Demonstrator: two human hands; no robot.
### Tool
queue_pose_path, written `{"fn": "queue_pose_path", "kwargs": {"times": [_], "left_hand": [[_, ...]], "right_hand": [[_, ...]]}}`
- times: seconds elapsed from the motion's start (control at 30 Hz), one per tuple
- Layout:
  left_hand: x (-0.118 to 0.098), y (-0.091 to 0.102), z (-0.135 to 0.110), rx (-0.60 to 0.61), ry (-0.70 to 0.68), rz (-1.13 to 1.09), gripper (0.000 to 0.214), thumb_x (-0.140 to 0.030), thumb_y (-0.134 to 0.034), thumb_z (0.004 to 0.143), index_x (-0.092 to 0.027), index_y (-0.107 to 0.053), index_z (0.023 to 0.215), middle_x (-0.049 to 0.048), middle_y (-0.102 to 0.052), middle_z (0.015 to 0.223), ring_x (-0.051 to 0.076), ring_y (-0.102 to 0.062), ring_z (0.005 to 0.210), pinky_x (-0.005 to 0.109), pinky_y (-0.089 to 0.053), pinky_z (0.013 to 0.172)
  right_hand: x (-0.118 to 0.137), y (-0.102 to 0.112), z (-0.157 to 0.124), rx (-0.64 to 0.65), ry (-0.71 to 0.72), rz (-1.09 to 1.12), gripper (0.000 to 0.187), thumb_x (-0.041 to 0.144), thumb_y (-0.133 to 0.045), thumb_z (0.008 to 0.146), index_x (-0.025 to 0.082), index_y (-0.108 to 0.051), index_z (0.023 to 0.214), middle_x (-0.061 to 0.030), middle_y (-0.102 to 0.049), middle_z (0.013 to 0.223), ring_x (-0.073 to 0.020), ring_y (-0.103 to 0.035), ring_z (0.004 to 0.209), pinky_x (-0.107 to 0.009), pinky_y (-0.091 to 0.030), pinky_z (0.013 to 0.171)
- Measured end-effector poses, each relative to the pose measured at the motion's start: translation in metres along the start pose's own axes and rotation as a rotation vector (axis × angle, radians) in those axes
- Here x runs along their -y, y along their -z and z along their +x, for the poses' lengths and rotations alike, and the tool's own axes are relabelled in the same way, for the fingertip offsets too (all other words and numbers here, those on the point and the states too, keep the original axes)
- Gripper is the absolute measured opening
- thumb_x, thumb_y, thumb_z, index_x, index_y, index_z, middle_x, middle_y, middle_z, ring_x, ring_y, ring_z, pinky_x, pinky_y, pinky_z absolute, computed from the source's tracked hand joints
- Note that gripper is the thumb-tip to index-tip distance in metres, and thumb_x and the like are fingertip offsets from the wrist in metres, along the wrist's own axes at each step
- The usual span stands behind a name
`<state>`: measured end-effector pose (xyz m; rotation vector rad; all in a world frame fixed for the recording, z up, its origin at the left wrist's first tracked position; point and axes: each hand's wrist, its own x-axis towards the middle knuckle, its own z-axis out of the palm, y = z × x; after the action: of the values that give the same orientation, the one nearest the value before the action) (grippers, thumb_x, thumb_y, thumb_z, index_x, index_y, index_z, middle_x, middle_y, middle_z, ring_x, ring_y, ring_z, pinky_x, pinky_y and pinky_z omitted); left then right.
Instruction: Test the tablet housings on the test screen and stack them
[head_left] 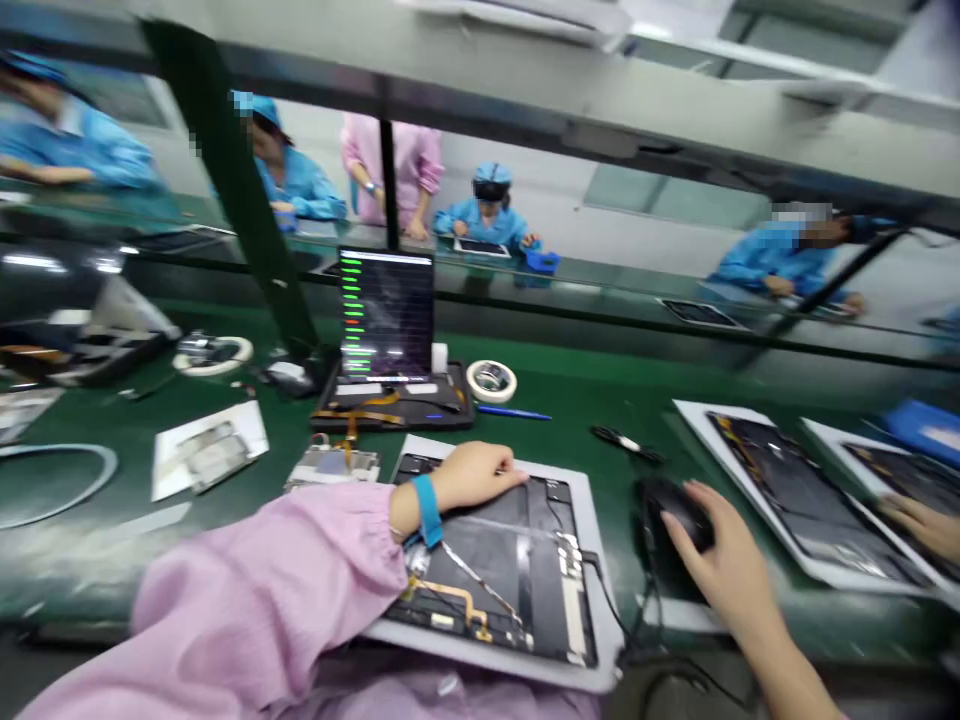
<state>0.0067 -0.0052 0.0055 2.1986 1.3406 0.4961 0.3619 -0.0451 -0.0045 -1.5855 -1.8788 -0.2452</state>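
My left hand (476, 474), with a blue wrist strap (428, 510), rests on the upper part of an opened tablet (487, 560). Its fingers are curled together, and whatever lies under them is hidden. Black inner parts, an orange flex cable (454, 590) and silver strips show inside the tablet, which lies on a pale sheet or tray (420, 640). A dark cable (604, 580) leads off the tablet's right side. To the right, my right hand (724, 560) is wrapped around a black computer mouse (670, 508) on the green bench.
Behind the tablet stands a lit screen (386, 315) with green rows and one red row. Tape rolls (491, 381), a blue pen (514, 412) and a short cable (626, 442) lie around. Two opened tablets (810, 490) sit right, near another person's hand (926, 525). Co-workers sit beyond a shelf.
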Motion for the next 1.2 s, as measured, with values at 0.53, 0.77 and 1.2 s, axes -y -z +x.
{"fn": "queue_pose_path", "kwargs": {"times": [0.53,0.77,1.2], "left_hand": [[0.010,-0.003,0.008,-0.029,0.018,0.025,0.039,-0.057,-0.049,0.085,-0.021,-0.063,0.080,0.0015,-0.070,0.082,0.019,-0.063,0.075,0.027,-0.036,0.058],[-0.001,0.015,-0.001,-0.118,-0.108,0.059,0.029,-0.047,-0.055,0.086,-0.019,-0.064,0.085,0.0044,-0.069,0.090,0.020,-0.060,0.090,0.030,-0.044,0.078],[0.081,0.087,0.002,-0.872,0.460,0.437,0.050,-0.027,-0.042,0.089,-0.004,-0.039,0.134,0.0205,-0.041,0.144,0.032,-0.026,0.138,0.049,-0.029,0.109]], "right_hand": [[-0.023,-0.026,0.002,0.086,0.046,-0.084,0.059,0.056,-0.041,0.082,0.013,-0.047,0.122,-0.0183,-0.055,0.122,-0.0347,-0.055,0.112,-0.050,-0.041,0.102],[-0.034,-0.031,0.000,0.136,0.088,-0.053,0.056,0.057,-0.043,0.081,0.015,-0.050,0.117,-0.0168,-0.057,0.120,-0.0342,-0.057,0.109,-0.050,-0.042,0.101],[-0.055,-0.042,-0.001,0.119,0.093,-0.008,0.055,0.059,-0.046,0.079,0.019,-0.050,0.116,-0.0162,-0.058,0.119,-0.0363,-0.058,0.108,-0.053,-0.043,0.098]]}}
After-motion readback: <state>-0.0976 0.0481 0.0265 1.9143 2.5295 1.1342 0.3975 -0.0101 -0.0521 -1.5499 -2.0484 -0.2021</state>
